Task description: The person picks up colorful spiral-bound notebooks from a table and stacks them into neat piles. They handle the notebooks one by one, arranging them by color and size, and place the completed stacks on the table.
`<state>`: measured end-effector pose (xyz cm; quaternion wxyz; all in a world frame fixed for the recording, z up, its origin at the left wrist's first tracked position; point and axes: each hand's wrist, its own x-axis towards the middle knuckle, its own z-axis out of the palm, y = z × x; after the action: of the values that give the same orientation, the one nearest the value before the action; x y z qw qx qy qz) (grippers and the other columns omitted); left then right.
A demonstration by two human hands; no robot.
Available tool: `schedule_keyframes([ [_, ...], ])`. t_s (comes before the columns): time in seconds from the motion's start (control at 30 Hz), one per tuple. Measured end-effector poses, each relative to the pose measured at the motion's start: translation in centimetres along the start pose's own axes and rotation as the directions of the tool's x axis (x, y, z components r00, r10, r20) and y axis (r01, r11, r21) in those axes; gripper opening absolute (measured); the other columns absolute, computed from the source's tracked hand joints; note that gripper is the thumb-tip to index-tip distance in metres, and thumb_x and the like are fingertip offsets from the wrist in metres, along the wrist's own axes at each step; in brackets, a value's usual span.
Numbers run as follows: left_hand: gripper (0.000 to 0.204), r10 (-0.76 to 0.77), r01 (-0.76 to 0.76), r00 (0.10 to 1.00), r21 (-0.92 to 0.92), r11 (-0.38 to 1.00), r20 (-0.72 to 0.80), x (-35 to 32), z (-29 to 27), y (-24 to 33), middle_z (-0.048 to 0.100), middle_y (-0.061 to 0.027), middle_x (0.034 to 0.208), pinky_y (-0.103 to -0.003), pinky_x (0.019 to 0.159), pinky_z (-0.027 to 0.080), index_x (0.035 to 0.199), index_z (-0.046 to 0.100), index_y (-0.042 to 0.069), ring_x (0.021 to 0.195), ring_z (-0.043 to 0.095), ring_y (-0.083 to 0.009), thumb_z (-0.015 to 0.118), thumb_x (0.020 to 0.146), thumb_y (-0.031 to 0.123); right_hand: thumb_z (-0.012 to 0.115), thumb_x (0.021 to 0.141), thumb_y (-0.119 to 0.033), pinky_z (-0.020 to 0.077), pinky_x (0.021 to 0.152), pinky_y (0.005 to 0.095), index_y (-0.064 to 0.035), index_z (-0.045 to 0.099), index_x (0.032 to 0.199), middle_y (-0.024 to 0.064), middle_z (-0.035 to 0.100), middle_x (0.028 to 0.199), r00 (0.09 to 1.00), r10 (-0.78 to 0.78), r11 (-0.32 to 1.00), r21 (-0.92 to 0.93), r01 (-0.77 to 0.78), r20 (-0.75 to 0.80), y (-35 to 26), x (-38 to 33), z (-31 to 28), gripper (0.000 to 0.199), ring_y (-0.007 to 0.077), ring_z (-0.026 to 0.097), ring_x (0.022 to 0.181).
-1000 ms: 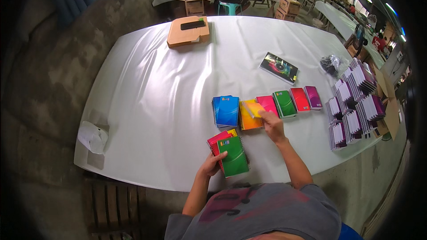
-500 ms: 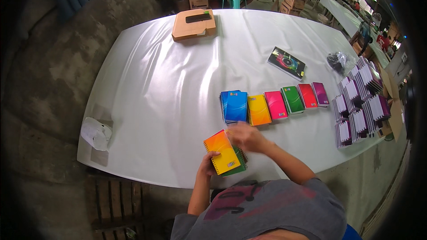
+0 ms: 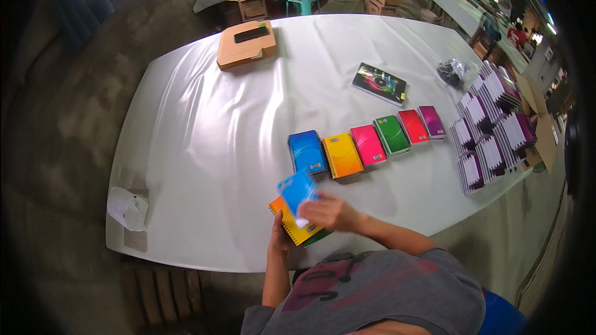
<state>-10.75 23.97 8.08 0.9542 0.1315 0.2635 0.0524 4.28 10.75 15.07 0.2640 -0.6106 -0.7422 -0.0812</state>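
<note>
Unlike a moment ago, a blue notebook is now lifted off the blue stack on the table. It is pinched, blurred, by the fingers of the right hand, angled inward, over the yellow notebook, which is clasped by the left hand's fingers.

A phone lies on cardboard — stool beyond.

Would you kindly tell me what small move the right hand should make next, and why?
Probably square the blue rectangular notebook with the yellow-orange spiral-bound notebook: the right hand holds the blue one, blurred and askew, over it, while the left hand supports the yellow-orange one, with a green-covered notebook peeking out beneath.
</note>
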Motion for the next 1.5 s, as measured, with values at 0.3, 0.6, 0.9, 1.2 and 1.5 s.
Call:
schedule_keyframes([
  [0.3, 0.057, -0.021, 0.008, 0.998, 0.225, 0.974, 0.057, 0.3, 0.7, -1.6, 0.055, -0.0155, 0.110, -0.045, 0.086, 0.047, 0.121, 0.042, 0.001, 0.099, 0.056, -0.0301, 0.064, 0.072, 0.020, 0.064, 0.070, -0.008, 0.0374, 0.090, 0.0420, -0.0105, 0.050, 0.121, 0.0092, 0.051, 0.123, 0.846, 0.510, 0.819, -0.213, -0.532, -0.152, 10.4, -7.3, -6.4, 0.052, 0.0270, 0.045, 0.116],
  [0.6, 0.059, -0.040, 0.019, 0.997, 0.296, 0.955, 0.066, 2.0, 3.4, -3.1, 0.053, -0.0147, 0.114, -0.044, 0.088, 0.046, 0.124, 0.040, 0.002, 0.103, 0.054, -0.0285, 0.066, 0.075, 0.024, 0.076, 0.062, -0.030, 0.0189, 0.104, 0.0565, -0.0198, 0.020, 0.140, 0.0025, 0.022, 0.145, 0.511, 0.859, 0.430, -0.503, -0.750, -0.027, 16.6, -15.1, -10.5, 0.096, 0.0193, 0.023, 0.133],
  [0.9, 0.060, -0.048, 0.027, 0.997, 0.291, 0.956, 0.066, 3.8, 5.0, -5.0, 0.052, -0.0134, 0.116, -0.043, 0.090, 0.045, 0.126, 0.038, 0.003, 0.105, 0.053, -0.0266, 0.066, 0.077, 0.025, 0.065, 0.074, -0.012, 0.0283, 0.101, 0.0473, -0.0124, 0.058, 0.113, 0.0035, 0.060, 0.110, 0.554, 0.808, 0.463, -0.365, -0.808, -0.201, 21.0, -22.8, -9.6, 0.039, 0.0179, 0.055, 0.105],
  [1.2, 0.079, 0.042, -0.078, 0.986, 0.227, 0.971, 0.159, 5.0, 6.4, -6.5, 0.043, -0.0139, 0.129, -0.043, 0.094, 0.041, 0.133, 0.030, 0.005, 0.116, 0.045, -0.0275, 0.056, 0.078, 0.055, 0.058, 0.076, 0.000, 0.0501, 0.077, 0.0400, -0.0022, 0.062, 0.096, 0.0118, 0.064, 0.092, 0.847, 0.088, 0.893, -0.334, -0.300, -0.525, 6.5, -9.6, -11.3, 0.021, 0.0280, 0.063, 0.083],
  [1.5, 0.056, -0.020, -0.021, 0.970, 0.165, 0.986, 0.242, 5.4, 5.7, -7.2, 0.056, -0.0141, 0.112, -0.041, 0.083, 0.049, 0.120, 0.042, -0.002, 0.098, 0.058, -0.0279, 0.057, 0.070, 0.017, 0.054, 0.075, -0.006, 0.0429, 0.089, 0.0352, -0.0130, 0.058, 0.112, 0.0079, 0.056, 0.117, 0.994, 0.105, 0.990, -0.093, -0.102, 0.032, 6.0, -10.1, -10.1, 0.038, 0.0214, 0.053, 0.110],
])
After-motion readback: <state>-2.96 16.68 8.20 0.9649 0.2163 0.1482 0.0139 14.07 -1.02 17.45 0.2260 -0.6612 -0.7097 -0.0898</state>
